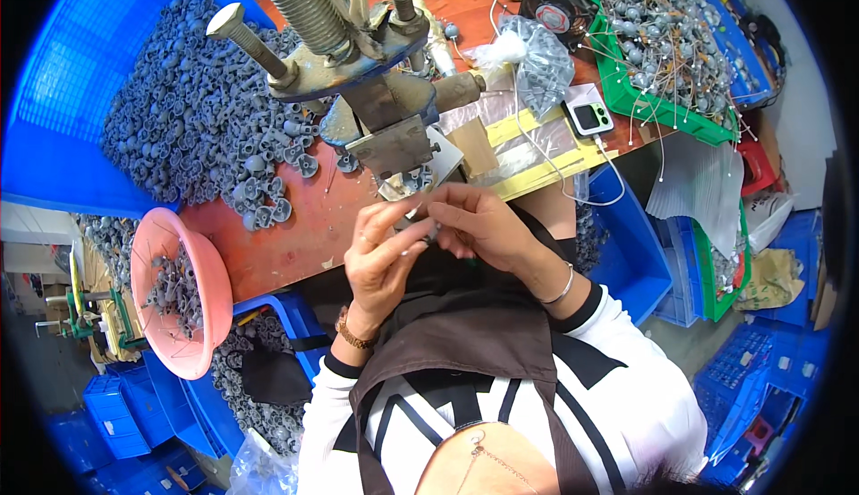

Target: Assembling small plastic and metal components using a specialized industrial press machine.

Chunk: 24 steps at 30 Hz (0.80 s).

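Note:
My left hand (383, 258) and my right hand (483, 222) meet just below the head of a metal bench press (386, 141). Between the fingertips is a small grey part (431, 232), mostly covered by the fingers. The right thumb and forefinger are pinched together on it. The left fingers are bent toward it, their tips close together; what they grip is hidden. Left of the press, a heap of grey moulded plastic pieces (206, 110) spreads from a tipped blue crate (67, 110) onto the red tabletop (295, 249).
A pink basin (213, 334) with grey pieces stands at the table's left edge. On the right are a small white device (591, 119) with a cable, a black fan (557, 7), and a green tray (640, 92) of wired round parts. Blue crates (631, 253) surround the seat.

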Tool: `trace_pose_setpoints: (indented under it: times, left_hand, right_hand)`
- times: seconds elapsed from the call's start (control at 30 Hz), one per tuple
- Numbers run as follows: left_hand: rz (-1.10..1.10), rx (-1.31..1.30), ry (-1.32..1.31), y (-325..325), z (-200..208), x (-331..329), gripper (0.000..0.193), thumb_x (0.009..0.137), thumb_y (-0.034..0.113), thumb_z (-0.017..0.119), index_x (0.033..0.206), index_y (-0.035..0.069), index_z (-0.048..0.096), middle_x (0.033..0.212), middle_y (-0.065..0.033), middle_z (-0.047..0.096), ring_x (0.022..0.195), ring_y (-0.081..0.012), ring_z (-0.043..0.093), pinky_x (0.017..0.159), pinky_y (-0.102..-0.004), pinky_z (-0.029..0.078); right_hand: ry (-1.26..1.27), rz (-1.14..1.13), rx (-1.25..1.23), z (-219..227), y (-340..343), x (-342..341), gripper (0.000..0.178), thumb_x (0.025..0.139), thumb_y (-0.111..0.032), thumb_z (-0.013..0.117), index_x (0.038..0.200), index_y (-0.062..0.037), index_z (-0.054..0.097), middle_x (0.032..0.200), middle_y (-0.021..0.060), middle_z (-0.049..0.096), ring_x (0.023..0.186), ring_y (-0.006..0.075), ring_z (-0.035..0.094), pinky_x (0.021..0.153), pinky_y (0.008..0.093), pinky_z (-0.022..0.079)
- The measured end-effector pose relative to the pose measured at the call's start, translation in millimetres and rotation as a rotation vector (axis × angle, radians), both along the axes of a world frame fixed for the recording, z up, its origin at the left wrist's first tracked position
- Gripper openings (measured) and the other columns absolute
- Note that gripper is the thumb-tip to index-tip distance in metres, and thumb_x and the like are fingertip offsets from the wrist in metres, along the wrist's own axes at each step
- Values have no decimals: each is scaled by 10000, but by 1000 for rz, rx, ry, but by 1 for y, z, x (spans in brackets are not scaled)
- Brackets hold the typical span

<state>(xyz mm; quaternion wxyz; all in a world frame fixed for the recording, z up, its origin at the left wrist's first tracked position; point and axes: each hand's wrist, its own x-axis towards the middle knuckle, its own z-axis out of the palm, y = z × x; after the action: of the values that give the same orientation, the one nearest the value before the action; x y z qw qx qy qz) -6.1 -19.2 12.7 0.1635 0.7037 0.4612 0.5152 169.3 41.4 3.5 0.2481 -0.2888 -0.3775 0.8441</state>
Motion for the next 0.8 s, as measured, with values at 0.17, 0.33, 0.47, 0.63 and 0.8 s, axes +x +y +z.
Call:
trace_pose_setpoints:
  times: [0.17,0.33,0.47,0.63,0.8]
  left_hand:
    - [420,-67,-656,1,-16,-5,232,955,97,486,992,-69,643,1062,-110,643,981,-153,572,886,-298,436]
    - [705,181,-60,8,-9,-3,386,821,42,641,1188,-41,551,1186,-129,580,1124,-255,534,1001,-390,371]
    - [231,23,339,3,-12,2,337,695,49,751,1017,38,653,978,-85,633,945,-252,584,934,-420,405]
    - [387,-234,-66,15,-29,5,183,770,50,715,939,8,658,799,-69,604,573,-130,503,516,-243,401]
    - [380,-294,14,29,-30,7,174,751,38,723,919,32,677,719,-53,542,551,-135,459,498,-268,373]
  right_hand:
    - [-150,-376,456,-20,9,-2,110,907,-146,591,921,-43,555,735,-2,586,632,57,544,595,192,420]
    - [-413,-281,755,-27,13,-8,110,904,-113,590,943,-25,538,770,-8,583,658,53,530,627,192,428]
    - [-81,-106,577,-35,15,-17,122,896,-73,587,983,-13,527,739,-10,583,680,50,538,627,194,438]
    - [-320,-300,780,-38,15,-23,81,878,-67,604,890,2,564,700,28,605,641,94,599,556,233,456]
    - [-790,-341,1171,-23,12,-21,98,825,-119,653,835,-26,621,650,120,628,586,201,642,530,308,475]
